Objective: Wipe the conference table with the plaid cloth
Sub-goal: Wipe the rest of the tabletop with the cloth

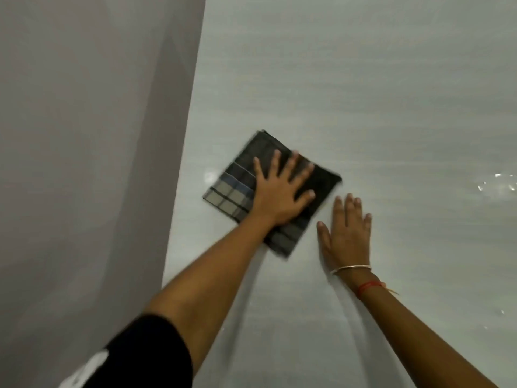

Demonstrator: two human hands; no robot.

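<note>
Plaid cloth [229, 193], folded into a square, is laid flat on the conference table [363, 93] close to its left edge. It is pressed down by the left hand [279, 191], whose fingers are spread straight over the dark fabric. Just beside the cloth, the right hand [347, 233] is laid palm-down on the bare tabletop, fingers straight and nearly together, with nothing held. A thin bangle [349, 268] and a red thread [368, 287] are worn at that wrist. The wiping step is judged to be in hand, with 1 hand working and 1 bracing. For the next stroke, steady downward pressure is called for as the cloth is slid over unwiped surface, kept short of the edge.
</note>
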